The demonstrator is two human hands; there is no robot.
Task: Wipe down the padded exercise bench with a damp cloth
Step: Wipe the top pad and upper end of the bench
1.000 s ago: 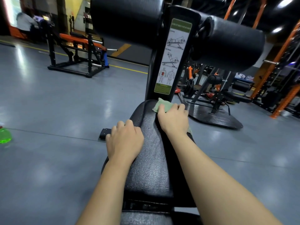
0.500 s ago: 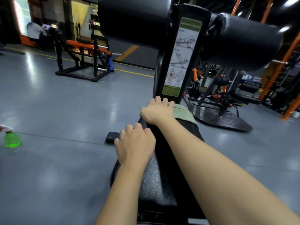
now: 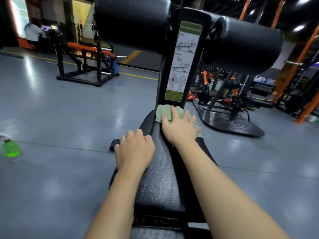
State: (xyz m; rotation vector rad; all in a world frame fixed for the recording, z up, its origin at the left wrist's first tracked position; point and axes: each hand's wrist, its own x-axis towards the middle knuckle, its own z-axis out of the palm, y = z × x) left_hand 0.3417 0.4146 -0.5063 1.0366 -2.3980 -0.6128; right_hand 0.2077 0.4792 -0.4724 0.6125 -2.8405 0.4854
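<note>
The black padded bench (image 3: 164, 178) runs away from me down the middle of the view, its textured pad ending at an upright black post. A light green cloth (image 3: 164, 110) lies on the pad's far end, against the post. My right hand (image 3: 180, 127) presses flat on the cloth with its fingers spread. My left hand (image 3: 134, 150) rests on the pad's left edge, its fingers curled over the side. Part of the cloth is hidden under my right hand.
The post carries an instruction sticker (image 3: 183, 62) and two black roller pads (image 3: 133, 23) overhead. A green spray bottle (image 3: 10, 147) stands on the grey floor at left. Other gym machines (image 3: 86, 62) and orange racks (image 3: 293, 69) stand behind and to the right.
My right hand slid the cloth to the pad's far left corner and has come back toward the middle, fingers now spread. My left hand stays on the left edge.
</note>
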